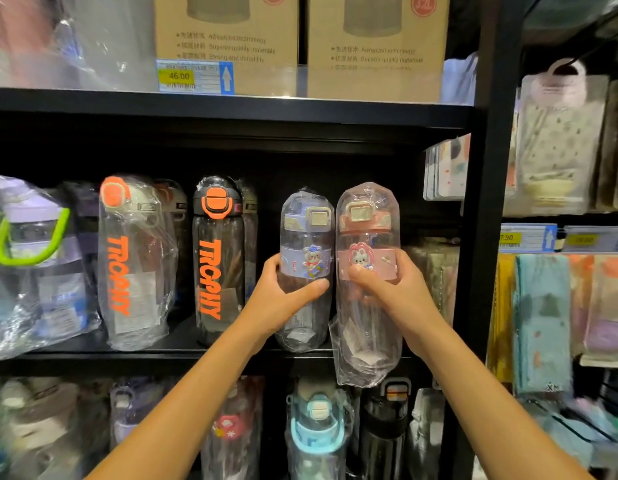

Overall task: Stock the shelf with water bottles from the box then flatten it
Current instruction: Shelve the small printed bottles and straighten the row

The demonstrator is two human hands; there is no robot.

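Head view: stocking is in hand. The left hand point(283, 299) is wrapped round the blue bottle point(305, 233), which is upright with its base at or just on the middle shelf point(127, 356), right of the Trophy bottles point(217, 258). The right hand point(397, 292) grips the pink bottle point(366, 233), touching the blue one; its wrapped base hangs below the shelf edge, so it is not yet set down. The box is out of view. Next, I judge, the pink bottle needs lifting over the edge and standing beside the blue one.
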